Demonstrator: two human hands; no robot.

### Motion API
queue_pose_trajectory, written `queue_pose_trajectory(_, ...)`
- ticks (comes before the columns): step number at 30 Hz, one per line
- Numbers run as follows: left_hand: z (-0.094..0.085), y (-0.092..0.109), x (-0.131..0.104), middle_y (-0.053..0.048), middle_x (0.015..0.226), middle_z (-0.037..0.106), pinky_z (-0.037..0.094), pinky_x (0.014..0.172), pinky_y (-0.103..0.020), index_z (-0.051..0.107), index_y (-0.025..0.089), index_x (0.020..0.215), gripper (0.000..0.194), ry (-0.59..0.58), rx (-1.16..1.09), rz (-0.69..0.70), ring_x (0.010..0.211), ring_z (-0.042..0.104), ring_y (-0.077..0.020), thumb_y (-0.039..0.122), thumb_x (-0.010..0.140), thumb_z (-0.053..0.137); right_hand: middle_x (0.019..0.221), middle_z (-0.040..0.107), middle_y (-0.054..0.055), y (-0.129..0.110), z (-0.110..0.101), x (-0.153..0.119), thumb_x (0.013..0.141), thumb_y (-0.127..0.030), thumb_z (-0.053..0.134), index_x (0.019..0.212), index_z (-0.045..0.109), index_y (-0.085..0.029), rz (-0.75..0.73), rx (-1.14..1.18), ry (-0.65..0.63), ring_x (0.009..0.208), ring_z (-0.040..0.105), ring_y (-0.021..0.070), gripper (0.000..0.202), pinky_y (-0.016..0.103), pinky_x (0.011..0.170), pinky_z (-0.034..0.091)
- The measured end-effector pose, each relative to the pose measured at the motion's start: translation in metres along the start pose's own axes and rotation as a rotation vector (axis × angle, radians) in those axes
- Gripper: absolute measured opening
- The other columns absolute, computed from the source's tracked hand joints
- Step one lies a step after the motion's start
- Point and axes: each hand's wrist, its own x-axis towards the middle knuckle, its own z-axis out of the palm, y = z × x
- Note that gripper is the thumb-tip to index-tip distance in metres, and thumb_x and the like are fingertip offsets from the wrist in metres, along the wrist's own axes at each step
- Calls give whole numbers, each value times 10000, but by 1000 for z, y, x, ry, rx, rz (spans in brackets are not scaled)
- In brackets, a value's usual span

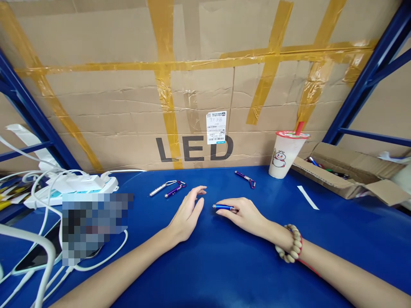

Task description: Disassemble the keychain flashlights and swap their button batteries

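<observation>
My right hand [245, 216] is closed around a small blue metal penlight [224, 207], its silver tip pointing left; the other end is hidden in my palm. To the left, my left hand [189, 214] rests on its side on the blue table with the fingers stretched out and nothing in them. Just beyond its fingers lie a purple keychain penlight [173, 191] and a silver keychain penlight [158, 190], each with a carabiner clip. Another purple penlight [242, 175] with a clip lies farther back, beyond my right hand.
A white cup [285, 156] with a red straw stands at the back right, near an open cardboard box [340, 179] and a white paper strip [308, 197]. On the left are a power strip [77, 186], cables and a phone [41, 250]. A large taped carton [128, 107] forms the back wall.
</observation>
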Motion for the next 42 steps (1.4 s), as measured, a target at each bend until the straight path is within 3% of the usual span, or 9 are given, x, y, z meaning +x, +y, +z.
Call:
queue_pose_trajectory(6,-1,-1,4,-78,1157,562,365,1011,-376,457,204,1183,389,16,-88,-104,1125,500,-193,392,951,208,994,710,-4,-1,0,0,881,-476,495,984,699,-267,-12,30,-12,803,666,167,310,253,690,492)
queue_pose_trajectory(15,2,-16,10,-69,1044,604,409,942,-345,506,196,1107,424,71,-136,-114,1019,554,-187,415,950,178,948,717,-13,-6,-2,-1,870,-450,521,975,699,-259,-8,78,-37,757,662,162,281,254,666,488)
queue_pose_trajectory(42,1,-9,9,-68,1030,565,347,953,-361,493,203,1084,377,23,-183,-133,1034,499,-203,421,936,223,1021,705,-11,1,1,1,858,-464,547,999,700,-261,-12,71,-27,848,665,176,291,250,693,488)
